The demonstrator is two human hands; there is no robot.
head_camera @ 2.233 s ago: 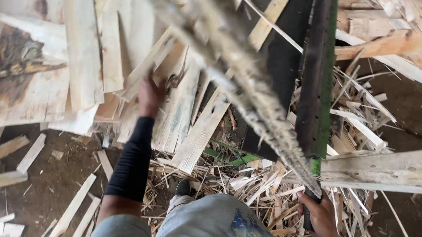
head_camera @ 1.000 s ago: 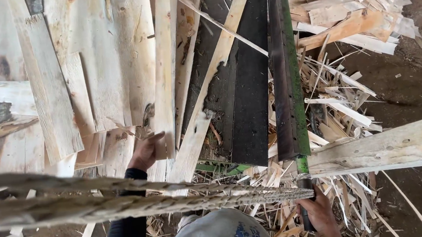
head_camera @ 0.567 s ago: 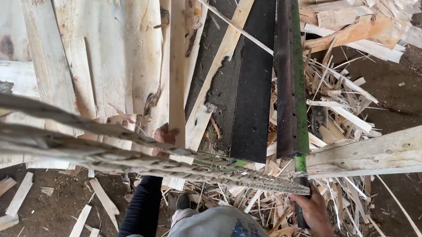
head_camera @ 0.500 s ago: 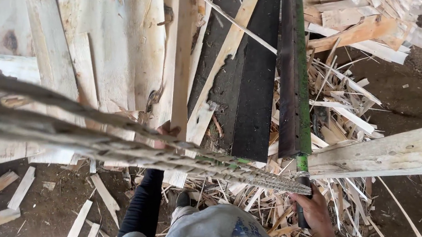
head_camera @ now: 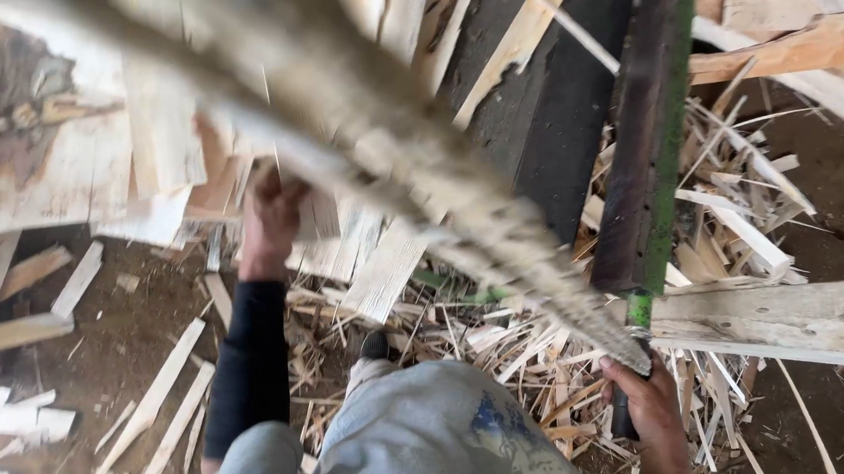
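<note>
The right hand (head_camera: 652,419) has its grip closed around the low end of the long rough strip (head_camera: 418,182) slanting across the view, the left hand (head_camera: 270,219) grasps a pale board (head_camera: 327,239) in the leaning stack, so steady, unhurried handling seems wisest here

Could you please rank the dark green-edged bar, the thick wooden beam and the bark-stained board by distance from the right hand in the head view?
From the right hand:
1. Dark green-edged bar: its lower end is in the hand's grip.
2. Thick wooden beam: just above and to the right.
3. Bark-stained board: far upper left.
</note>
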